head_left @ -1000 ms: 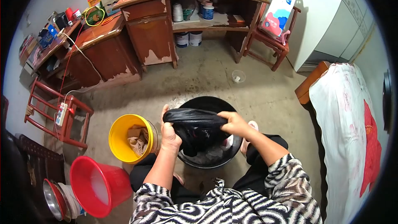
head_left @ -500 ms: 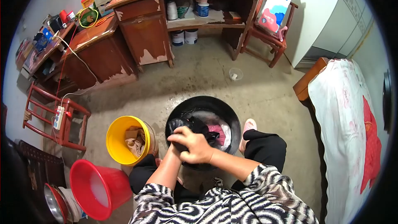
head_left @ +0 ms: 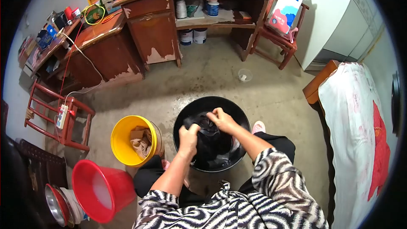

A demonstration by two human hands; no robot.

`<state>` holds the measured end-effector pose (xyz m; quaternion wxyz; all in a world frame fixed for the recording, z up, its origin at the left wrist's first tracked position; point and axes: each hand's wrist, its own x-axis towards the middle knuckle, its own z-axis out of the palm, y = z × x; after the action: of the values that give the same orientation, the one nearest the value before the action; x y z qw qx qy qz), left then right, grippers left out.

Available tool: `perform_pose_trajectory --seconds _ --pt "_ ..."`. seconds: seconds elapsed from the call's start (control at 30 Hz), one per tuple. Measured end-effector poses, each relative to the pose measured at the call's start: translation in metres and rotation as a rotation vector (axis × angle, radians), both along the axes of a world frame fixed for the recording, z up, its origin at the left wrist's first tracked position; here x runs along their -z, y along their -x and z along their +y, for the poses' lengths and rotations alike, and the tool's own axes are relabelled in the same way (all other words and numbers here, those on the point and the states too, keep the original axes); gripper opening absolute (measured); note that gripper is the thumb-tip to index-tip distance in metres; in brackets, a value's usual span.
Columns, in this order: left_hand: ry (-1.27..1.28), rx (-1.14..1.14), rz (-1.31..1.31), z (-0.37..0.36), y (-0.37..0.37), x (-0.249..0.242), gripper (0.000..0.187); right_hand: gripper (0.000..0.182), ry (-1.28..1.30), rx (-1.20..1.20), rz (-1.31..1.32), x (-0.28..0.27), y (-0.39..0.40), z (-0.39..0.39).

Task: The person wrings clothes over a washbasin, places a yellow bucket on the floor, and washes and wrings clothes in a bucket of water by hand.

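A wet black garment (head_left: 207, 127) is stretched between my two hands over a round black basin (head_left: 241, 109) on the floor. My left hand (head_left: 188, 139) is closed on the cloth at its left side. Opposite it, my right hand (head_left: 222, 121) pinches the cloth's upper right part. Dark fabric hangs down into the basin and covers most of its inside, so the garment's exact kind cannot be made out. A pale patch shows at the basin's right inner side, beside the black cloth.
Left of the basin stand a yellow bucket (head_left: 120, 142) with beige cloth in it and a red bucket (head_left: 123, 188) holding cloudy water. A small clear bowl (head_left: 245, 75) lies on the floor ahead. A red chair (head_left: 76, 121) with a power strip is at left, a bed (head_left: 347, 144) at right.
My hands were close together, squeezing a dark bundle. Now they are apart, with the black garment spread between them; the pink cloth in the basin is covered.
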<state>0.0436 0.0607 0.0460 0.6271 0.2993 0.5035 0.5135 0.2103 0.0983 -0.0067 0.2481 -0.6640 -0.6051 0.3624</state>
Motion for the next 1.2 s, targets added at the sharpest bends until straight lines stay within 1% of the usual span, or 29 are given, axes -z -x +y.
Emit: perform_pose_trajectory --seconds 0.07,0.1,0.13,0.17,0.2,0.23,0.27,0.3,0.37,0.4,0.47,0.5,0.53,0.6,0.63,0.67,0.73,0.77,0.8,0.87,0.9,0.93,1.0,1.03,1.07,1.1,1.13,1.17,1.2 --pt "0.137 -0.214 -0.104 0.009 0.01 -0.03 0.013 0.067 0.507 -0.048 0.541 -0.055 -0.02 -0.012" --pt "0.087 -0.195 -0.173 0.013 0.019 -0.017 0.011 0.073 0.621 -0.204 0.478 -0.038 -0.038 -0.011" --pt "0.036 -0.176 -0.242 0.018 0.025 -0.002 0.01 0.073 0.73 -0.563 0.481 -0.058 -0.043 -0.012" --pt "0.048 -0.183 -0.218 0.021 0.027 0.015 0.01 0.071 0.472 -0.695 0.334 -0.053 -0.041 -0.022" --pt "0.048 -0.182 -0.221 0.021 0.025 0.017 0.01 0.068 0.21 -0.811 0.185 -0.047 -0.04 -0.032" --pt "0.024 -0.166 -0.218 0.02 0.023 0.018 0.01 0.049 0.261 -0.805 -0.251 -0.075 -0.033 -0.037" --pt "-0.001 -0.149 -0.214 0.019 0.022 0.018 0.011 0.044 0.316 -0.736 -0.509 -0.105 -0.023 -0.039" --pt "-0.002 -0.145 -0.213 0.017 0.024 0.015 0.011 0.043 0.229 -0.668 -0.412 -0.102 -0.032 -0.034" --pt "0.088 -0.057 -0.231 0.019 0.03 0.002 0.016 0.041 0.047 -0.5 -0.181 -0.117 -0.041 -0.023" --pt "0.085 -0.06 -0.231 0.018 0.031 -0.002 0.016 0.04 -0.043 -0.403 -0.043 -0.14 -0.039 -0.022" --pt "0.021 0.142 -0.121 0.015 0.031 -0.008 0.024 0.041 -0.075 -0.34 0.265 -0.175 -0.031 -0.018" --pt "-0.055 0.225 -0.034 0.011 0.029 -0.012 0.029 0.041 -0.071 -0.358 0.335 -0.195 -0.024 -0.018" --pt "-0.058 0.229 -0.038 0.01 0.027 -0.008 0.029 0.041 -0.068 -0.376 0.404 -0.211 -0.016 -0.018" --pt "-0.289 0.313 0.136 0.009 0.025 0.003 0.031 0.042 -0.097 -0.39 0.423 -0.224 0.001 -0.017" --pt "-0.291 0.311 0.134 0.01 0.026 0.002 0.031 0.04 -0.188 -0.406 0.428 -0.235 0.011 -0.018" --pt "-0.342 0.31 0.057 0.01 0.028 0.0 0.03 0.04 -0.278 -0.423 0.434 -0.246 0.019 -0.02" --pt "-0.44 0.305 -0.099 0.008 0.033 -0.007 0.029 0.041 -0.34 -0.434 0.41 -0.27 0.029 -0.023" --pt "-0.43 0.286 -0.167 0.007 0.033 -0.012 0.03 0.043 -0.402 -0.44 0.387 -0.276 0.032 -0.023" --pt "-0.428 0.284 -0.168 0.005 0.032 -0.021 0.03 0.043 -0.399 -0.441 0.386 -0.274 0.034 -0.022" --pt "-0.314 0.324 -0.021 -0.001 0.029 -0.038 0.032 0.044 -0.438 -0.481 0.42 -0.265 0.037 -0.018" --pt "-0.536 0.371 0.274 -0.005 0.029 -0.041 0.036 0.044 -0.447 -0.502 0.371 -0.247 0.037 -0.011" --pt "-0.582 0.415 0.35 0.004 0.032 -0.003 0.042 0.045 -0.379 -0.527 0.333 -0.226 0.036 -0.006" --pt "-0.365 0.523 0.658 0.011 0.036 0.014 0.063 0.046 -0.278 -0.545 0.189 -0.175 0.027 0.0" --pt "-0.298 0.429 0.764 0.006 0.034 0.017 0.073 0.044 -0.295 -0.536 0.094 -0.143 0.021 0.003" --pt "-0.23 0.334 0.87 0.002 0.033 0.02 0.083 0.042 -0.094 -0.496 -0.025 -0.128 0.018 0.0" --pt "-0.262 0.414 0.925 0.0 0.035 0.014 0.091 0.039 -0.185 -0.562 -0.195 -0.079 0.009 0.004" --pt "-0.261 0.415 0.927 -0.002 0.034 0.009 0.091 0.045 -0.094 -0.576 -0.309 -0.066 0.009 -0.006" --pt "-0.336 0.428 1.006 -0.004 0.033 0.005 0.091 0.048 -0.059 -0.628 -0.329 -0.039 0.01 -0.011" --pt "-0.412 0.439 1.083 -0.006 0.03 0.003 0.09 0.051 0.013 -0.672 -0.369 -0.026 0.015 -0.021"
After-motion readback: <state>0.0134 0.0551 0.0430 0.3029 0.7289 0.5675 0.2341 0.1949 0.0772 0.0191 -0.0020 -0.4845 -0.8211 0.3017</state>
